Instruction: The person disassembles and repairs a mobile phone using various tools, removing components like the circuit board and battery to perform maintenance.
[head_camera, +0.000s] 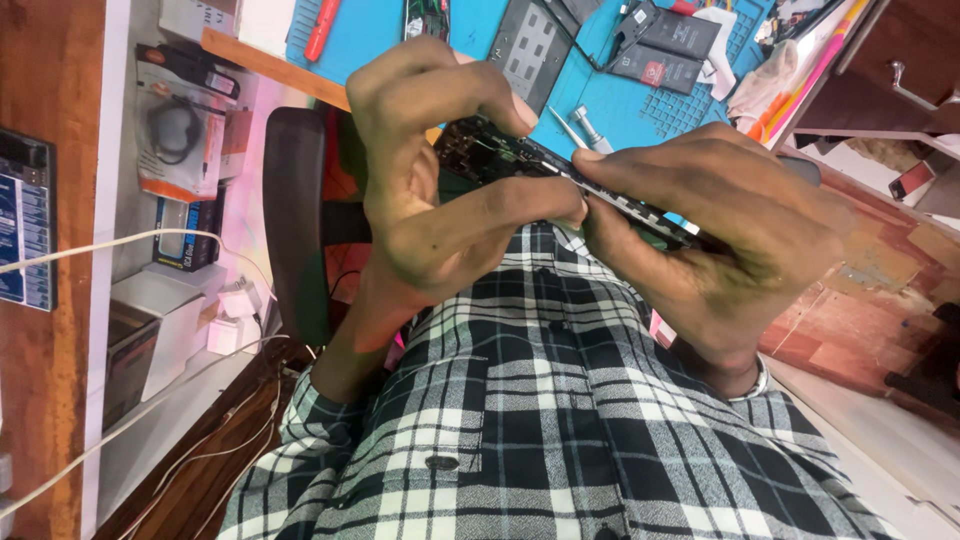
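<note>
Opened phone (540, 170), back cover off, circuit board bared; parts already out on the blue mat (590, 90) at 12 o'clock: batteries (665, 50), a plate. Reassembly apparently left. Phone mid-frame, above the checked shirt (540, 400), long axis from 10 to 4 o'clock. Left hand (440, 180) pinching its edge; right hand (730, 230) clasped around the lower end.

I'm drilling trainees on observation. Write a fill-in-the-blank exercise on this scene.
1. The left hand and right hand hold the opened phone above a black-and-white ____ shirt.
2. The work mat beyond the hands is ____.
3. The screwdriver on the mat has a ____ handle.
4. The silver bangle sits on the ____ wrist.

Missing words: checked; blue; red; right.
</note>
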